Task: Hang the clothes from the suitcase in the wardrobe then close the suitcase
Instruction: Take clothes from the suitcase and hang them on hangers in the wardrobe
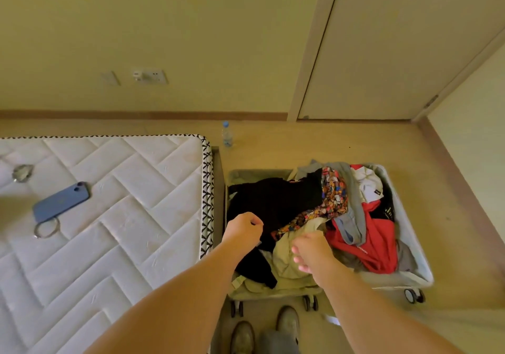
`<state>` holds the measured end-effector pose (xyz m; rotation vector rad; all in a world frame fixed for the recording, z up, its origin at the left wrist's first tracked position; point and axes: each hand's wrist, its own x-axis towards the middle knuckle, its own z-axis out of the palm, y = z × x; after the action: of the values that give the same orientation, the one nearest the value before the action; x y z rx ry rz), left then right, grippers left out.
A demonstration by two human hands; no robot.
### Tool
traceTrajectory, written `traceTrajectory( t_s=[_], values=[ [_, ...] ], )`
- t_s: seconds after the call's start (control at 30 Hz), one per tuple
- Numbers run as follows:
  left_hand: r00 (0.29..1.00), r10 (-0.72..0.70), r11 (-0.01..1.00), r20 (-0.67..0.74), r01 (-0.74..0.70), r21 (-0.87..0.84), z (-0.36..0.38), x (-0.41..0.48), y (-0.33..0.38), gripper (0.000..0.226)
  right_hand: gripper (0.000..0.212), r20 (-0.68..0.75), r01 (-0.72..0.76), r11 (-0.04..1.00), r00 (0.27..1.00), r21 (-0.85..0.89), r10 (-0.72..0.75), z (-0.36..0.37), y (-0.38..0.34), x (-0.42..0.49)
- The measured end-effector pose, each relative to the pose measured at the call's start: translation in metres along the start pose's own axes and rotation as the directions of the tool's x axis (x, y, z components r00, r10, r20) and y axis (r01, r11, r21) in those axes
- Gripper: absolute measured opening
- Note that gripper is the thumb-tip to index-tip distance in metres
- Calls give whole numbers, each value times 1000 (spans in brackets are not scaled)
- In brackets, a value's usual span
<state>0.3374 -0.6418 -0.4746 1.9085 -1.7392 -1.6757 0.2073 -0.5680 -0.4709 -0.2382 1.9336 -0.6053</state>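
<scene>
An open suitcase [418, 269] lies on the floor beside the bed, heaped with clothes. A black garment [276, 198] fills its left half. A patterned multicolour piece [332, 198], a grey item [352, 217], a red garment [377, 247] and a white one [369, 184] lie on the right. A beige garment [287, 258] sits near the front. My left hand [243, 230] is closed on the black garment's edge. My right hand [311, 252] grips the beige garment, fingers curled into the cloth.
A bare white mattress [123, 203] is at the left, carrying a blue phone [61, 202], a ring [46, 229] and a clear object [23, 172]. A water bottle [226, 133] stands on the floor behind. A closed door [396, 53] is at the back right. My shoes [262, 331] stand before the suitcase.
</scene>
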Motion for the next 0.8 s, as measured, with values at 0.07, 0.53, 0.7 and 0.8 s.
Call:
traceTrajectory(
  t_s=[0.07,0.53,0.7,0.8],
  values=[
    [999,-34,999,-6,34,7,5,14,-14,17,13,24,42,997,999,-64,-40,7,3,15],
    [997,-67,998,-45,68,17,108,206,-117,17,13,68,111,976,993,-187,-99,48,82,258],
    [991,-81,992,-106,90,85,141,270,-168,14,15,63,123,977,992,-175,-114,59,115,336],
    [983,-102,980,-153,126,154,156,305,-198,12,17,45,134,977,991,-168,-128,67,131,375]
  ],
)
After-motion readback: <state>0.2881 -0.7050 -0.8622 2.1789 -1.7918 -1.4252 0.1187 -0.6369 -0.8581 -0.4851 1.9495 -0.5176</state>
